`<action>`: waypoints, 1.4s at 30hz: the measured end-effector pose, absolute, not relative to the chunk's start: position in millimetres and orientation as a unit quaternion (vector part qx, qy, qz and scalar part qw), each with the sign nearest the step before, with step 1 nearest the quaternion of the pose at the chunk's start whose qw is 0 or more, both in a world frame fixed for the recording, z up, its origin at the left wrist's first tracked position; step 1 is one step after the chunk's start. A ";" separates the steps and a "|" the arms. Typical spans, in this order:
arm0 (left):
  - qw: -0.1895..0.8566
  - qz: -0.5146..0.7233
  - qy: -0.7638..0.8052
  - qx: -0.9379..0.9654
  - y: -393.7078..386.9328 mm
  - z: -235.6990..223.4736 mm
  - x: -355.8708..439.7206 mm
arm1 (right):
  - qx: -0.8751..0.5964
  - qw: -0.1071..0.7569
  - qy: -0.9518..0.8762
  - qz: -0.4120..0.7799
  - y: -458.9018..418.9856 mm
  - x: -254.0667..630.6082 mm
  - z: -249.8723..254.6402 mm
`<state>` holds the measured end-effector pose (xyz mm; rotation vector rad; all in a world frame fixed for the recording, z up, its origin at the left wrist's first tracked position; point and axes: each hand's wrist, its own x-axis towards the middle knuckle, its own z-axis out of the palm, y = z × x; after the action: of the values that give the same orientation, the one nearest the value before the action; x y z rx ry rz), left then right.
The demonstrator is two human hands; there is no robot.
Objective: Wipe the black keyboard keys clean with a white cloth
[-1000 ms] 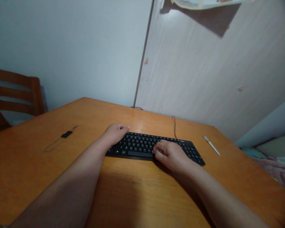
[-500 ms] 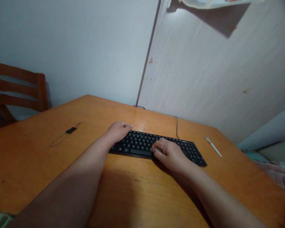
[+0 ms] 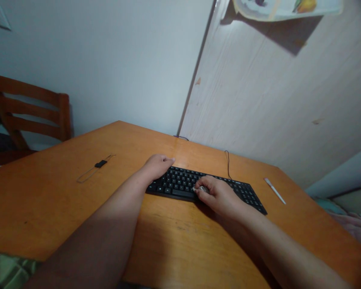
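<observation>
A black keyboard (image 3: pixel 180 185) lies on the wooden table in front of me. My left hand (image 3: pixel 158 166) is closed around its left end, with the thumb along the far edge; the hand covers the keys there. Over the keys right of the middle is my right hand (image 3: pixel 219 194), its fingers curled in a pinch. A small pale, crumpled-looking thing (image 3: pixel 202 188) shows between those fingers, mostly hidden, and I cannot make out its kind.
A white-handled brush (image 3: pixel 275 191) lies right of the keyboard. On the left is a thin wire loop with a black piece (image 3: pixel 101 163). The keyboard's cord (image 3: pixel 228 164) runs toward the wall behind the table (image 3: pixel 174 233). A wooden chair (image 3: pixel 33 106) stands at left.
The whole view has shifted, so everything sits slightly further right. My left hand stays at the keyboard's left end. The right hand has turned a little, and more of the pale thing shows.
</observation>
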<state>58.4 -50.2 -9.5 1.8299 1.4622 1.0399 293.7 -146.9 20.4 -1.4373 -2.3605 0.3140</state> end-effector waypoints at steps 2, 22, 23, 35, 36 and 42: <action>0.293 0.392 0.543 0.682 -49.9 -9.7 57.9 | -0.506 0.164 -0.841 0.100 -145.0 290.4 21.3; 0.366 0.431 0.548 0.617 -42.4 -18.3 54.7 | -0.498 0.052 -0.858 0.115 -125.4 261.2 40.6; 0.367 0.430 0.546 0.619 -42.7 -17.7 54.7 | -0.497 0.045 -0.859 0.114 -124.1 260.2 42.0; 0.379 0.411 0.545 0.624 -40.8 -19.9 53.4 | -0.473 0.051 -0.864 0.161 -118.1 267.1 39.2; 0.380 0.411 0.546 0.624 -40.8 -20.0 53.5 | -0.470 0.058 -0.865 0.164 -117.9 267.2 38.6; 0.363 0.425 0.543 0.627 -41.0 -20.0 54.3 | -0.457 0.122 -0.872 0.127 -120.3 259.4 31.5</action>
<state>54.3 -41.0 -20.0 1.6131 1.3965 1.0943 259.4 -120.3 31.5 -1.3331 -2.5458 0.3696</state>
